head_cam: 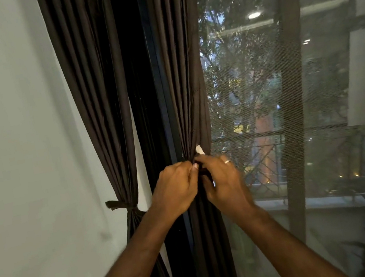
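A room in a home, beside a tall window (251,78): dark pleated curtains (94,80) hang by a plain white wall (13,142), with a balcony railing (267,162) and trees (233,45) outside.

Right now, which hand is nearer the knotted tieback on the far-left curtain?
Left. The left hand grips the gathered curtain to the right of that tieback, not touching it; the right hand grips the same curtain farther right.

Two hands in shot: left hand (175,188), right hand (225,183). One ring (227,161), on the right one. Two dark curtains up there: wall curtain (98,104), window curtain (182,78). One tie-back (121,205), just the one, on the wall side. One white scrap (200,150). One window (249,66).
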The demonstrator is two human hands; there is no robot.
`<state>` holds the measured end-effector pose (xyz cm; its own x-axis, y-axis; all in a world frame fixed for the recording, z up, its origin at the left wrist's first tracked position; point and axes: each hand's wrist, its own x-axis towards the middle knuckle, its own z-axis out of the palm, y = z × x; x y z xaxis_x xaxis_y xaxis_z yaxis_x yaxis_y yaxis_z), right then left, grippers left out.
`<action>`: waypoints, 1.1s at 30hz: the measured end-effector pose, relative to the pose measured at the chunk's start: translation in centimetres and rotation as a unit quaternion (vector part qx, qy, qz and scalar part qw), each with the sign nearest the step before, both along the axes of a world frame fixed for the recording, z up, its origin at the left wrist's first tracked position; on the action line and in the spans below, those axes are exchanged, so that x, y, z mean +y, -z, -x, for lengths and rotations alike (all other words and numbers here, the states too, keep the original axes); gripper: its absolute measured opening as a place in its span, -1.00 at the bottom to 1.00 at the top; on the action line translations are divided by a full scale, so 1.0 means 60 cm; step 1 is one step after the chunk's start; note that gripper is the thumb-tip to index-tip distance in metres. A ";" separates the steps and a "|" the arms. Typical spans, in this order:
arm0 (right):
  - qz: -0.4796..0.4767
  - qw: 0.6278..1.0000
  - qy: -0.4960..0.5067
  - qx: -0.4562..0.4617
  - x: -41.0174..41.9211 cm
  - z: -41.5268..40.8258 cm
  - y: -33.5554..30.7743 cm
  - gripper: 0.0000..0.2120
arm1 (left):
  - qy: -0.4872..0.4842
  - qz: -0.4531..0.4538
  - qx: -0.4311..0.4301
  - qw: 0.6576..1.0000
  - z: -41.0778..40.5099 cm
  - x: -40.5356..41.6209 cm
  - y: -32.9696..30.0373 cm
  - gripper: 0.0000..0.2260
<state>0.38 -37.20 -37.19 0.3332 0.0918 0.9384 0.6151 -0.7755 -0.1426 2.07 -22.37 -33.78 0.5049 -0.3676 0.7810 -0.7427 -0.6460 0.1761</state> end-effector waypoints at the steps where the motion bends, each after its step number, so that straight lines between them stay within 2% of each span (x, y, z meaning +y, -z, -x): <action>1: 0.016 1.000 0.018 -0.004 0.001 -0.002 0.001 -0.66 | 0.002 -0.030 -0.002 1.000 -0.001 0.005 -0.003 -0.74; 5: 0.059 0.997 0.042 0.024 -0.008 -0.011 -0.012 -0.76 | 0.014 -0.164 0.015 0.986 -0.010 0.024 -0.018 -0.83; 7: 0.058 0.997 0.036 0.044 -0.014 -0.015 -0.018 -0.83 | 0.022 -0.180 0.035 0.983 -0.015 0.027 -0.025 -0.88; 11: 0.037 0.994 -0.025 0.096 -0.026 -0.024 -0.020 -0.86 | 0.063 -0.148 0.069 0.985 -0.014 0.026 -0.020 -0.87; 13: 0.036 0.989 -0.054 0.131 -0.028 -0.026 -0.021 -0.79 | 0.100 -0.134 0.078 0.983 -0.011 0.026 -0.012 -0.84; 15: 0.015 0.986 -0.072 0.152 -0.028 -0.020 -0.027 -0.77 | 0.132 -0.126 0.065 0.981 -0.009 0.025 -0.013 -0.91; 17: -0.048 0.984 -0.076 0.152 -0.022 -0.004 -0.035 -0.86 | 0.154 -0.089 0.066 0.982 -0.010 0.026 -0.022 -0.99; 20: -0.201 0.971 -0.053 0.115 -0.020 0.014 -0.029 -0.78 | 0.161 -0.010 0.096 0.982 -0.011 0.032 -0.034 -0.95; 22: -0.201 0.973 -0.041 0.109 -0.017 0.018 -0.014 -0.81 | 0.173 0.033 0.154 0.972 -0.007 0.035 -0.040 -0.96; 24: -0.162 0.977 -0.052 0.127 -0.009 0.022 0.002 -0.81 | 0.196 0.069 0.207 0.956 -0.004 0.035 -0.044 -0.95; 27: -0.148 0.975 -0.078 0.149 0.001 0.029 0.006 -0.70 | 0.235 0.143 0.292 0.916 -0.005 0.027 -0.044 -0.93; 30: -0.142 0.974 -0.098 0.146 0.006 0.029 -0.003 -0.73 | 0.293 0.215 0.383 0.849 -0.011 0.028 -0.041 -0.91; 33: -0.155 0.972 -0.120 0.131 0.002 0.023 -0.010 -0.72 | 0.373 0.264 0.457 0.763 -0.013 0.034 -0.031 -0.77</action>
